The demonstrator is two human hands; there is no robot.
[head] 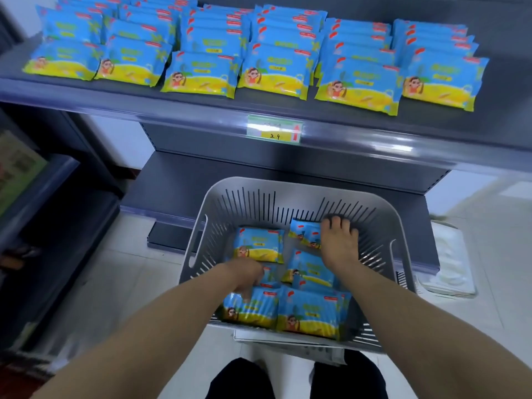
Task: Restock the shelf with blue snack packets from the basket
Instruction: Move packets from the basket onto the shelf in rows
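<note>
A grey slotted basket [288,197] stands on the floor below me with several blue snack packets lying flat inside. My left hand [247,279] reaches into its left side, fingers curled down over the top edge of the near-left packet [253,309]. My right hand [339,243] lies deeper in the basket with fingers spread, resting partly on a small far packet [303,231] by the back wall. More packets lie at the middle left [259,244] and near right [311,312]. Above, the grey shelf [172,110] carries rows of the same packets [201,74].
A price tag [275,129] is clipped to the shelf's front edge. A lower dark shelf [201,180] sits behind the basket. A dark cabinet [43,211] stands at the left, a white tray-like object [449,260] at the right. My dark trouser legs [241,381] show at the bottom.
</note>
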